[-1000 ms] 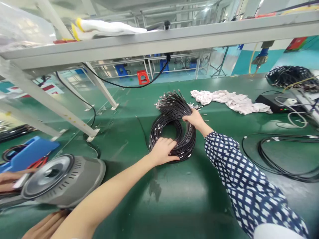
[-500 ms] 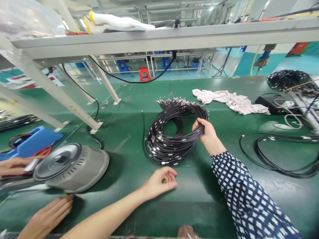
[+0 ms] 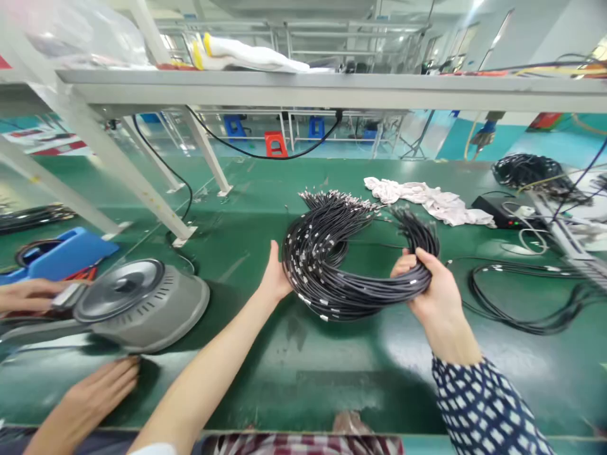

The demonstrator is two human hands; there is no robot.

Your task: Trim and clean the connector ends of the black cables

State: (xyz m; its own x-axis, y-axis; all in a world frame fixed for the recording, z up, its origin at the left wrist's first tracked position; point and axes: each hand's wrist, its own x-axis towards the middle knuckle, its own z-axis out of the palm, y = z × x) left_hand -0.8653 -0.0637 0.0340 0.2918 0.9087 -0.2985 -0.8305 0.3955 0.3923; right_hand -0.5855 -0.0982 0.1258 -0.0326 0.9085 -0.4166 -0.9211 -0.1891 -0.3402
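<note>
Black cable bundle (image 3: 353, 288): U-shaped, long axis left-to-right, ends pointing away; right hand (image 3: 437, 292) grips right end; left hand (image 3: 275, 273) open, thumb spread, against left bend.

The desk (image 3: 360, 366) is green; the bundle of cables (image 3: 322, 278) is black, flecked with white tags; the right sleeve (image 3: 488, 404) is navy with a repeating white patch pattern; the checked fabric (image 3: 303, 445) at the near edge is maroon and white; the machine (image 3: 165, 309) at left is grey, the tray (image 3: 78, 253) beyond it blue; the far stool (image 3: 275, 144) is red; the gloves (image 3: 260, 55) are white with yellow cuffs.
</note>
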